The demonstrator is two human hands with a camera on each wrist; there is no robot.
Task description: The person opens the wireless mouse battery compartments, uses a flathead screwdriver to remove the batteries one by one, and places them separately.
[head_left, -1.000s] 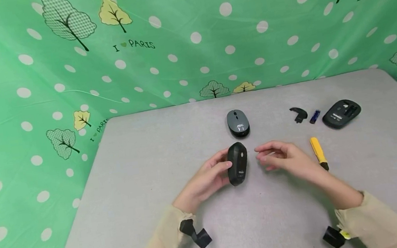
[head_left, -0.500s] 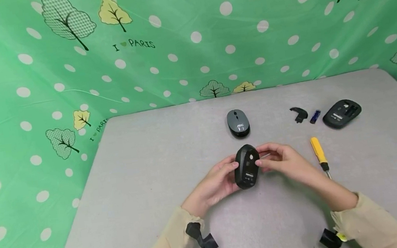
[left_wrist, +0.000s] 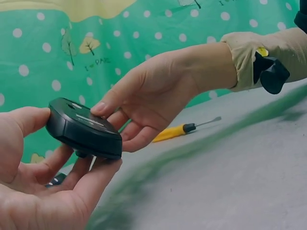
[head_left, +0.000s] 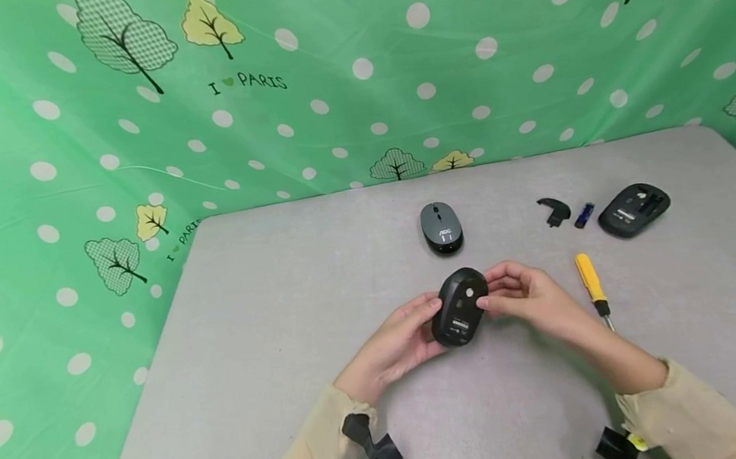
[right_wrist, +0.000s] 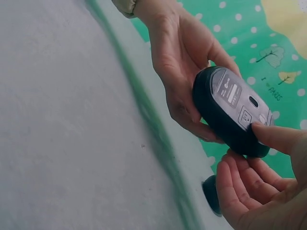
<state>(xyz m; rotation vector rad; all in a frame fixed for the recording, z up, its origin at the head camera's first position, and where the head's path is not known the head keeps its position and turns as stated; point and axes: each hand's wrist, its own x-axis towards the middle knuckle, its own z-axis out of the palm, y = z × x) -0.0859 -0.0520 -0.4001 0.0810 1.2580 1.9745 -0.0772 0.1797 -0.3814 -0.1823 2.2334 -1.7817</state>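
A black computer mouse [head_left: 458, 310] is held above the table, its labelled underside turned up. My left hand [head_left: 396, 342] grips it by the left side, thumb on the near edge and fingers beneath, as the left wrist view shows. At its right side my right hand [head_left: 530, 298] pinches the edge, thumb [right_wrist: 276, 136] on the underside and the other fingers curled below. Beyond the hands a grey mouse [head_left: 441, 228] lies on the table with its buttons up.
A yellow-handled screwdriver [head_left: 591, 284] lies to the right of my right hand. Farther back are a small black cover piece [head_left: 555, 212], a blue battery [head_left: 584, 216] and another black mouse [head_left: 634, 210] lying underside up. A green polka-dot cloth [head_left: 321, 74] hangs behind the grey table [head_left: 254, 312].
My right hand has come left and taken hold of the black mouse's right edge. The left hand has moved the mouse slightly right and turned its underside more upward.
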